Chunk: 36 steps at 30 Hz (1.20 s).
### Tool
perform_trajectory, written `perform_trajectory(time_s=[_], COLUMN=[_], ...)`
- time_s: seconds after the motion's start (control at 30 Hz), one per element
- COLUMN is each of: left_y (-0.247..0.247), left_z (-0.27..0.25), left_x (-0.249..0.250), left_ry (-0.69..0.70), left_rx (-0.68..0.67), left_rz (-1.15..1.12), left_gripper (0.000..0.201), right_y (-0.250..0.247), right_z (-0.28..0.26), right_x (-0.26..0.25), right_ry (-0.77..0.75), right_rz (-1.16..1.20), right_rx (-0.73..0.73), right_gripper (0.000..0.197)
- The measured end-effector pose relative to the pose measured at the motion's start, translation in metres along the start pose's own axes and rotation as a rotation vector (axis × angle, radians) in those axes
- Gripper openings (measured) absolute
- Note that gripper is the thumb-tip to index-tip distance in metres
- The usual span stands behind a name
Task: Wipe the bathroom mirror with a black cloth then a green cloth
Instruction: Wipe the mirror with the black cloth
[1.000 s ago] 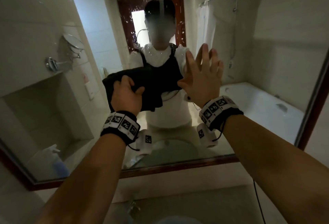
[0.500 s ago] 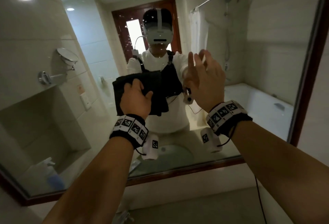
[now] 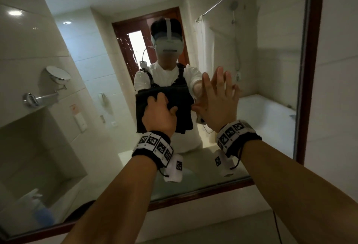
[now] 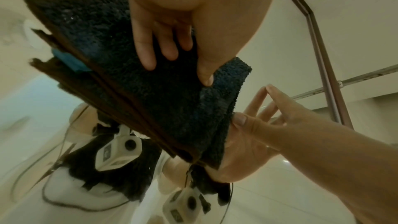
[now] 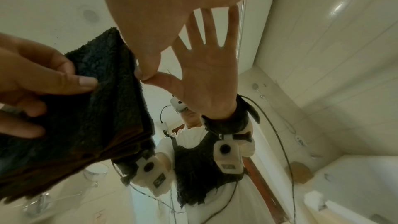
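A folded black cloth (image 3: 182,108) (image 4: 150,91) (image 5: 103,108) lies flat against the bathroom mirror (image 3: 261,69) at chest height of my reflection. My left hand (image 3: 159,108) (image 4: 172,48) presses it to the glass, with fingers and thumb laid over its outer face. My right hand (image 3: 217,92) (image 4: 269,117) is just right of the cloth, open, fingers spread, with the tips on the glass. In the right wrist view its thumb (image 5: 148,67) meets its own reflection beside the cloth's edge. No green cloth is in view.
A dark wooden frame (image 3: 313,69) borders the mirror on the right and along the bottom. The pale counter (image 3: 213,224) runs below it. The reflection shows a wall shaving mirror (image 3: 58,73), a spray bottle (image 3: 38,205), a bathtub and a shower.
My left hand has slid the cloth a little to the right on the glass. My right hand stays beside it, its fingers bent briefly and now straight again. The head view has tilted up.
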<state>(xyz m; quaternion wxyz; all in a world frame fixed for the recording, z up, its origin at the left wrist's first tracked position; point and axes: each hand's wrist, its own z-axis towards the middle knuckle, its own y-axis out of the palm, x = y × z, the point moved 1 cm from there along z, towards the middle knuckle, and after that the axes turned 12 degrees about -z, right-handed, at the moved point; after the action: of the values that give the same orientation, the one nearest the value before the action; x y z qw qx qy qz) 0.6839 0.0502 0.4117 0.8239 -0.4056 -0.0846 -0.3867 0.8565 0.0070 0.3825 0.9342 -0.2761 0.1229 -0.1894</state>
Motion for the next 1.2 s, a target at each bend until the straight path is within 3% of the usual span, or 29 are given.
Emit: perform_trajectory(time_s=[0.27, 0.4, 0.53, 0.83, 0.97, 1.1, 1.2], left_y=[-0.054, -0.058, -0.035, 0.04, 0.035, 0.018, -0.004], left_z=[0.03, 0.03, 0.021, 0.004, 0.007, 0.01, 0.017], left_x=[-0.023, -0.025, -0.006, 0.066, 0.061, 0.046, 0.023], left_ry=[-0.046, -0.046, -0.007, 0.146, 0.212, 0.202, 0.159], left_rx=[0.16, 0.177, 0.097, -0.045, -0.087, -0.151, -0.056], left_rz=[-0.109, -0.101, -0.054, -0.106, -0.138, -0.384, -0.49], left_gripper=[0.032, 0.034, 0.032, 0.028, 0.023, 0.025, 0.022], right_y=[-0.004, -0.007, -0.01, -0.036, -0.032, -0.016, -0.01], right_z=[-0.002, -0.001, 0.0, 0.002, -0.002, -0.005, -0.005], right_x=[-0.001, -0.004, -0.003, 0.03, 0.015, -0.01, -0.021], right_ry=[-0.017, -0.024, -0.031, -0.098, -0.243, -0.211, -0.147], right_rz=[-0.003, 0.005, -0.007, 0.226, 0.392, 0.476, 0.377], right_rx=[-0.04, -0.063, -0.061, 0.088, 0.032, -0.081, -0.073], right_gripper=[0.107, 0.106, 0.102, 0.053, 0.041, 0.052, 0.071])
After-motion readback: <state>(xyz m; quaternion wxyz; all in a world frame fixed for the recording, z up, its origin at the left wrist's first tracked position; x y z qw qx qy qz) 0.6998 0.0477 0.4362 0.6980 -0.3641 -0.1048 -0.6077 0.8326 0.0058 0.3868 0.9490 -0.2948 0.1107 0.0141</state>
